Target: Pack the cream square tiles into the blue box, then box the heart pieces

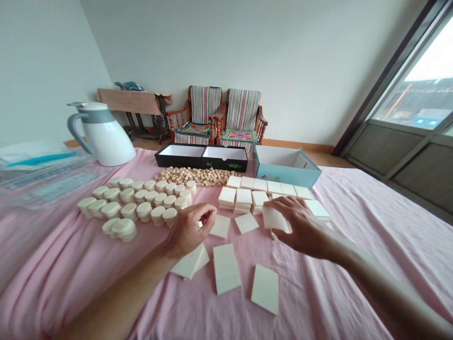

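My left hand point(191, 225) hovers over the cloth with its fingers curled into a loose ring. A pale spot shows through the gap, and I see nothing held there. Between the thumb and fingers of my right hand point(299, 224) is a square wooden tile point(272, 218), at the front of the stacked tiles point(243, 199). Two loose square tiles lie between my hands, one of them a tilted tile point(247, 223). Nearer to me are larger rectangular tiles, among them a middle one point(225, 269), a right one point(265, 289) and an overlapping pair point(189, 262) under my left wrist.
Stacks of round wooden discs point(129, 211) stand at left. Behind them lie a heap of small wooden beads point(198, 176), a black divided box point(226, 163) and a light blue box point(288, 172). A white jug point(108, 137) and clear plastic packaging point(46, 179) occupy the left side.
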{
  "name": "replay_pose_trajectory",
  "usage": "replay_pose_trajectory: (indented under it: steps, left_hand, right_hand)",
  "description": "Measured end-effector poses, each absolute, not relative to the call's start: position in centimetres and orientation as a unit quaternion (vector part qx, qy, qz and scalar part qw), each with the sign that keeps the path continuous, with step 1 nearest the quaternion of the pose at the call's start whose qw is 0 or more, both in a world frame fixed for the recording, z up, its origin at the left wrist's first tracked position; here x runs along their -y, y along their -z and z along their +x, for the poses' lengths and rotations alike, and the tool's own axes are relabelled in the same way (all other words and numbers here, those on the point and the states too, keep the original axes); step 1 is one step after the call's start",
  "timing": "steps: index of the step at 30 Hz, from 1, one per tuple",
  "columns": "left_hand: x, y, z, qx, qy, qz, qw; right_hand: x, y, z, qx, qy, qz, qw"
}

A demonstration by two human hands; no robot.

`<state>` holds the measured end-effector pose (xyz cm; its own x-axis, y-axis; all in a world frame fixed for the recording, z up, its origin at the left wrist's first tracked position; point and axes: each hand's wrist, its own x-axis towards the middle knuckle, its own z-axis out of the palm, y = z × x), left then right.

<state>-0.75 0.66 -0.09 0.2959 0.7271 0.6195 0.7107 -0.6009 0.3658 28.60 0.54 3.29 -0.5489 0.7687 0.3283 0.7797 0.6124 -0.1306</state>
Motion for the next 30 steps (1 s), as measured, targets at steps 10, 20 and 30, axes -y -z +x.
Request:
replay_pose_trajectory:
  steps: [10,20,30]
  left_hand:
    - [-0.9,0.3,-0.8,-0.448,-0.393,0.803,0.007]
    - [-0.8,0.0,-0.9,-0.451,-0.402,0.797,0.001]
    - [-0.8,-0.1,-0.9,-0.451,-0.401,0.797,-0.006]
  right_hand:
    - [0.6,-1.6,29.2,0.837,0.040,-0.500,0.218]
    - [0.5,-0.9,21.1,0.842,0.079,-0.528,0.070]
    - [0.5,-1.0,20.6,0.831,0.063,-0.544,0.102]
